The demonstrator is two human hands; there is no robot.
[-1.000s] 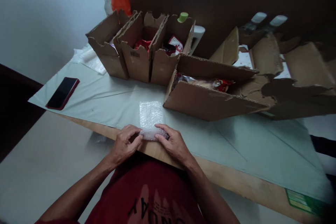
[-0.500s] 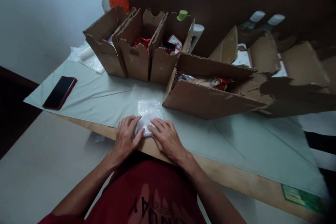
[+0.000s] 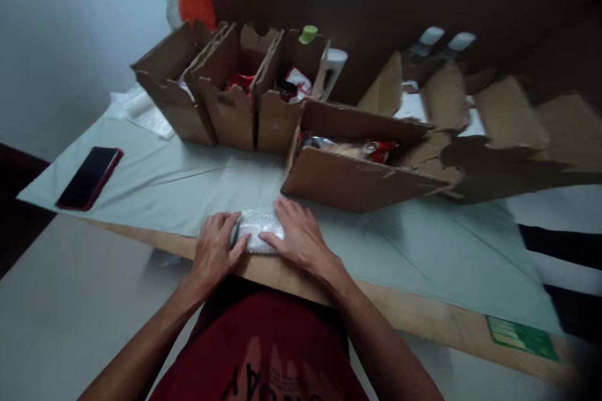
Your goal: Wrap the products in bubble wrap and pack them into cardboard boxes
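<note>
A bubble wrap bundle [image 3: 258,229] lies at the table's front edge, its long side running left to right. My left hand [image 3: 217,243] grips its left end, with thumb and fingers around the corner. On the right end rests my right hand [image 3: 301,235], its thumb on the near part and its fingers over the far corner. Both hands hold the bundle down on the cloth. What is inside the wrap cannot be made out.
A phone [image 3: 89,177] lies on the green cloth [image 3: 188,191] at the left. Cardboard boxes [image 3: 367,183] with packets stand along the back, and bottles [image 3: 430,37] show behind them. More bubble wrap [image 3: 148,114] lies at the back left.
The bubble wrap, a taller sheet before, is now a shorter, wider bundle. My right hand has spread over its right end. The camera view has shifted slightly.
</note>
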